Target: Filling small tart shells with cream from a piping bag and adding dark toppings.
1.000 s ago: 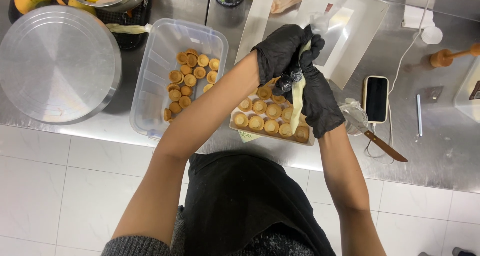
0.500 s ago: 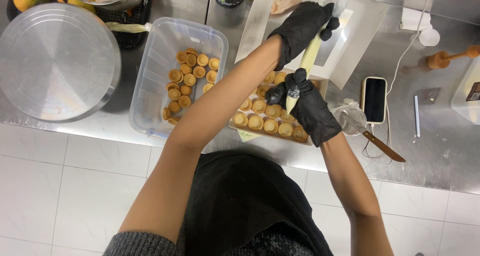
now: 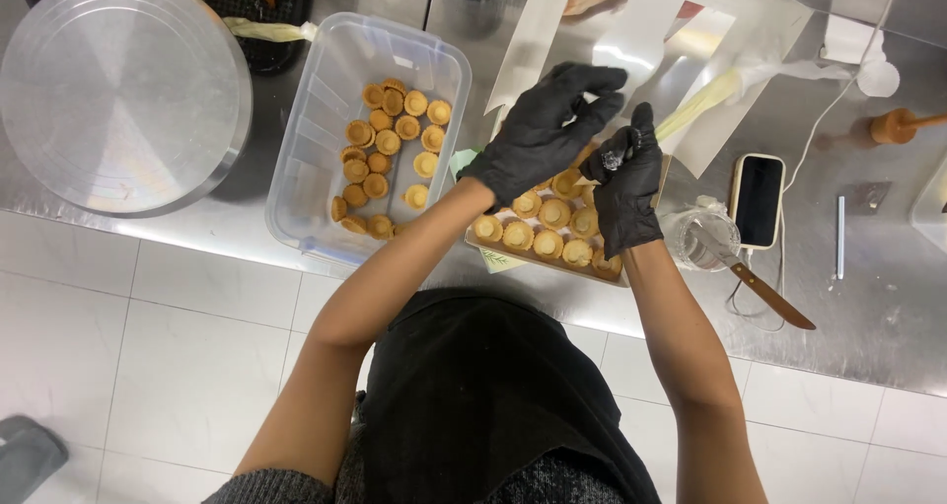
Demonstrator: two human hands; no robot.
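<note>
Both my hands wear black gloves. My right hand (image 3: 627, 196) is closed around the nozzle end of a clear piping bag (image 3: 712, 94) of pale yellow cream, which trails away to the upper right over the counter. My left hand (image 3: 546, 131) hovers just left of it with fingers spread and curled, holding nothing. Under both hands lies a small tray (image 3: 538, 264) of round tart shells (image 3: 548, 241), several filled with cream.
A clear plastic tub (image 3: 318, 200) with several empty tart shells stands to the left, beside a large round metal lid (image 3: 116, 92). Right of the tray are a small clear cup (image 3: 694, 236), a knife (image 3: 762, 288) and a phone (image 3: 758, 200). White paper sheets (image 3: 691, 26) lie behind.
My left hand has let go of the bag's upper end and dropped toward the tray. The bag has swung from upright to lying out to the right.
</note>
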